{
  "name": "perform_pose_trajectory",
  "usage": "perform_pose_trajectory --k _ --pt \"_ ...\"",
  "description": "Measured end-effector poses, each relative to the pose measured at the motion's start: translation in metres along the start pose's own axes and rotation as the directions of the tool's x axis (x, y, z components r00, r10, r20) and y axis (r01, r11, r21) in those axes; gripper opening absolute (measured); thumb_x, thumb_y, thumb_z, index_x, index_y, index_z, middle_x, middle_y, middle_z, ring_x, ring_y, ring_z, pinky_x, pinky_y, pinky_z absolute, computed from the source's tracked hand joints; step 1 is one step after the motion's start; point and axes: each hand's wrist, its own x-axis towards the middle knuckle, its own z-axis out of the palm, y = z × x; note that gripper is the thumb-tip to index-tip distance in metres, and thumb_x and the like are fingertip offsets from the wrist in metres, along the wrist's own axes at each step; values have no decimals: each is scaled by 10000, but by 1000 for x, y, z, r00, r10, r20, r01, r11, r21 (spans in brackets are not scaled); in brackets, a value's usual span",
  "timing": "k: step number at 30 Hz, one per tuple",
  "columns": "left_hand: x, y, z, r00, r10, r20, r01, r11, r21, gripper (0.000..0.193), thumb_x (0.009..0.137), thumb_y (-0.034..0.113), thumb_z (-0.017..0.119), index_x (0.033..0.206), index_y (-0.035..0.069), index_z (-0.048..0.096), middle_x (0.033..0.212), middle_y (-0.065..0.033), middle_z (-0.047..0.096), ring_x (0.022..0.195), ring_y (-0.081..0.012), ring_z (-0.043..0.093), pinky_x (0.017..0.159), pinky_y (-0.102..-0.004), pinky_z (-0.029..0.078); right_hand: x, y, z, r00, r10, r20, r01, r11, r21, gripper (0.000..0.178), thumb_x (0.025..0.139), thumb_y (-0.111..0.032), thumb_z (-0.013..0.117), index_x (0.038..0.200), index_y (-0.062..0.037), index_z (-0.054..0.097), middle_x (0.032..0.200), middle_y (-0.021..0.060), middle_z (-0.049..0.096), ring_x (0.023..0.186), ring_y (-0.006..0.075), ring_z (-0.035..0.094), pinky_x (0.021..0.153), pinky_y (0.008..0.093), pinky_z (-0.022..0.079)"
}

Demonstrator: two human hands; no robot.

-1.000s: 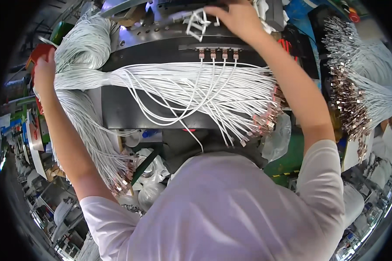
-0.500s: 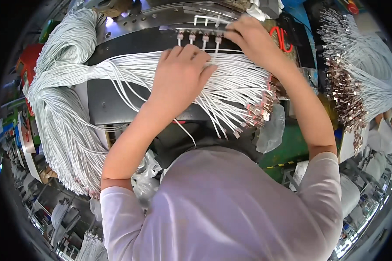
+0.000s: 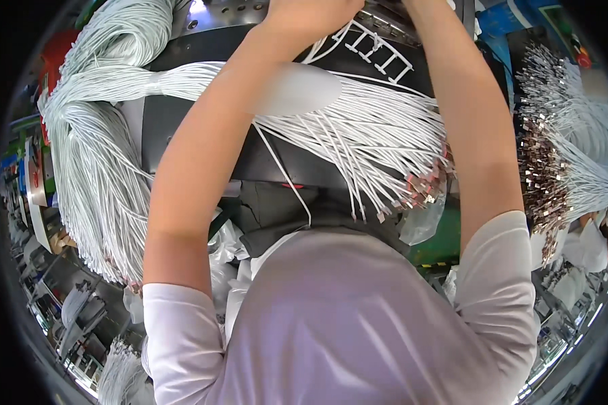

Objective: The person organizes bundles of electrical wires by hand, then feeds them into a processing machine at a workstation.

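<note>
- White cables [image 3: 358,128] fan across the dark tabletop [image 3: 182,128].
- Left hand [image 3: 311,10] reaches far; its grip cannot be told.
- Right hand is out of view.

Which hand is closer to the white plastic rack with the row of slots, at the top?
The left hand. It is at the upper edge just left of the white rack. The right hand is out of view past the top edge; only its forearm passes right of the rack.
</note>
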Motion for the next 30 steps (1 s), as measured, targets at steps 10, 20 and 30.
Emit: perform_pose_trajectory --k 10,20,30 --pt "16 -57 10 805 316 -501 -205 942 265 327 921 180 590 1191 21 686 1011 -265 709 848 -448 690 858 -516 548 -43 -49 -23 963 -230 143 258 939 -227 547 1027 -414 525 1361 11 610 1396 249 600 1368 366 509 1162 472 365" --pt "24 -43 19 989 -143 40 120 927 354 423 894 126 590 1303 18 598 1240 -262 653 983 -380 718 839 -482 563 -52 -65 -10 976 -208 70 219 935 -279 470 999 -331 548 1243 55 660 1219 251 683 1208 376 618 1114 498 411" --pt "-13 -38 3 909 213 -357 -136 964 228 330 938 210 558 1198 31 652 935 -198 737 800 -404 725 775 -495 571 -63 -74 -15 997 -5 82 24 970 -243 312 883 -115 598 1138 41 684 1028 221 706 998 359 686 935 456 525"
